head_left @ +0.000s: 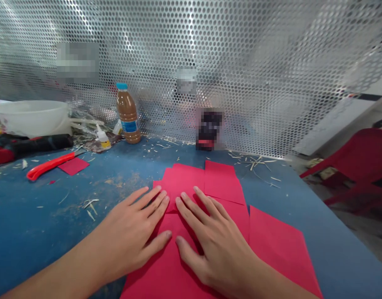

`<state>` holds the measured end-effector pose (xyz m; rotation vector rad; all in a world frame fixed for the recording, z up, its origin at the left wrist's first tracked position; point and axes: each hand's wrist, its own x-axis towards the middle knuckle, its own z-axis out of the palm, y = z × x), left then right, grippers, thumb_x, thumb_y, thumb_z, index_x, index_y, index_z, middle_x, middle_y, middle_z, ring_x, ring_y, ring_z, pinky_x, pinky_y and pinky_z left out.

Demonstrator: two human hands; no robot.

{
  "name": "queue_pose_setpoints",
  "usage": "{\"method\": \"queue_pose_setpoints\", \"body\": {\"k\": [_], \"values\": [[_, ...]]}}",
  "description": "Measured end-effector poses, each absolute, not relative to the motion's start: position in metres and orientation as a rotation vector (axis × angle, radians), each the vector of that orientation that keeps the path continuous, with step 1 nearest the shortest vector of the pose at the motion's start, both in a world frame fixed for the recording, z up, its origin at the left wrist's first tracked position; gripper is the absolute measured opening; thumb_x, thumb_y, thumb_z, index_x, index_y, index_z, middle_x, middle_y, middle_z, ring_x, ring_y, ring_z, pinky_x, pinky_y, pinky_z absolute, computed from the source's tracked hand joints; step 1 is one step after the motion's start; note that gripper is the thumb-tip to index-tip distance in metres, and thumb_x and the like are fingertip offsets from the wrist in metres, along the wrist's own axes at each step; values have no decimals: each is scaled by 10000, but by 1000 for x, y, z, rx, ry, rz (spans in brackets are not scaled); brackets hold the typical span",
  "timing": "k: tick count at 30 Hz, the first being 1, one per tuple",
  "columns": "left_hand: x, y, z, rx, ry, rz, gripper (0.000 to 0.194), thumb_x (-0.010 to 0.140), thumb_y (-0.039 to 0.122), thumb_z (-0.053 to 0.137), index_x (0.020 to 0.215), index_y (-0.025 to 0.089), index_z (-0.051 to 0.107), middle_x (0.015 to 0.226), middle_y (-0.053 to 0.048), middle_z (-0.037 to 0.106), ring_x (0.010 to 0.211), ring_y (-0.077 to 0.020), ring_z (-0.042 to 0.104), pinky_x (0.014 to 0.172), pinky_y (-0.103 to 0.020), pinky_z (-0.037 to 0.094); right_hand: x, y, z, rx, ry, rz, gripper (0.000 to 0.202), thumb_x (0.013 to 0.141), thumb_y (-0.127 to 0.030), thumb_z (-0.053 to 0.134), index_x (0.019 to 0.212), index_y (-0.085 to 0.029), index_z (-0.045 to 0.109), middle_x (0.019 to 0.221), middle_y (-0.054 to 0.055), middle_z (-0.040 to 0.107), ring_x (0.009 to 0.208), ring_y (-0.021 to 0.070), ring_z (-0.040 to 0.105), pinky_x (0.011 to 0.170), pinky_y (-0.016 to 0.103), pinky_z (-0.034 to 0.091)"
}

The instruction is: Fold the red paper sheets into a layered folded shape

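Observation:
Several pieces of red paper [186, 182] lie overlapping on the blue table in front of me. My left hand [134, 228] rests flat on the left part of them, fingers stretched out and pointing away from me. Close beside it, my right hand [214, 232] lies on the same paper with its fingers spread. The fingertips of the two hands are near each other but apart. Neither hand grips anything. A smaller red sheet [223, 180] sits at the far right of the pile, and another red sheet [279, 241] lies to the right of my right hand.
A red-handled knife [53, 164] lies at the left by a red paper scrap [75, 166]. Behind are a white bowl [35, 116], a small glue bottle [102, 137] and a brown-filled bottle [127, 114]. A perforated metal panel [153, 50] closes off the back. A red chair [356, 162] stands right.

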<state>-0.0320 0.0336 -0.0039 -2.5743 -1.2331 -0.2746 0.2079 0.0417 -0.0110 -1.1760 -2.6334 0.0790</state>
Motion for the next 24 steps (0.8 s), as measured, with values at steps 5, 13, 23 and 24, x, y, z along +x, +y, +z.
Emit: {"method": "queue_pose_setpoints", "body": {"k": [5,13,23,24], "values": [[-40,40,4,-2639,-1170,-285,524,1084,517,465,1445,183,645,1489,-75,640,1445,-328,528,1250,-481,150,209,43,-13,-1150,-2652,53,678,972,-361,525,1610,-158,422,1672,32,366,1589,338,253,1254,613,336],[-38,37,7,-2665,-1119,-269,474,1077,447,505,1385,137,690,1402,-108,701,1344,-331,628,1215,-494,194,207,42,-12,-1089,-2620,34,634,967,-339,526,1574,-161,486,1648,13,425,1588,331,266,1260,587,341],[-22,22,7,-2590,-1216,-257,638,1044,557,470,1350,53,712,1326,-201,722,1195,-393,724,1132,-575,385,206,40,-12,-1099,-2585,29,589,981,-380,531,1525,-155,555,1603,42,497,1551,359,348,1190,567,443],[-23,22,7,-2590,-1234,-244,638,1041,567,473,1362,68,707,1335,-190,719,1201,-398,719,1141,-585,377,206,40,-12,-1100,-2586,26,588,981,-380,532,1525,-156,556,1604,43,496,1549,362,352,1186,568,447]]}}
